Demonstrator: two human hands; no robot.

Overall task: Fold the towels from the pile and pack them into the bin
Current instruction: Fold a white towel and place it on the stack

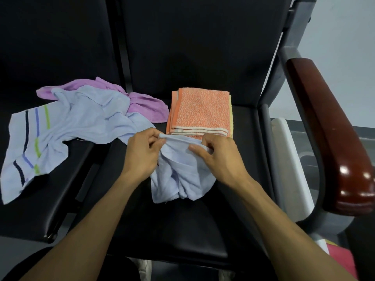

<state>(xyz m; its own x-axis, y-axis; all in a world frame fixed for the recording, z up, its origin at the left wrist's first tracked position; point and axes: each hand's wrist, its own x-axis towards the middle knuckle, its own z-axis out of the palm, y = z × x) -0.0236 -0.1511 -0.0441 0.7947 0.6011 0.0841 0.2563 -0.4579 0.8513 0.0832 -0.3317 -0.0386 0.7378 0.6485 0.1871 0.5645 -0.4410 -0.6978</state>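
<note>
A pale blue towel is held between both hands over the black seat; its upper edge is stretched crosswise from the left hand to the right hand, and the rest is bunched and hangs toward the body below the hands. The left hand is closed on the left end of that edge, pinched between thumb and fingers; the right hand is closed on the right end, thumb on top and fingers curled beneath. The long axis of the held edge is judged to run left to right, roughly level, with both hands about equally near it. Just beyond the hands, almost touching the held edge, a folded orange towel is stacked on a yellow one. To the left of the left hand an unfolded striped blue towel is spread over a purple towel. To the right of the right hand a white bin rim is seen beside the wooden armrest. The next move is judged to be spreading the edge wider, away from the body
</note>
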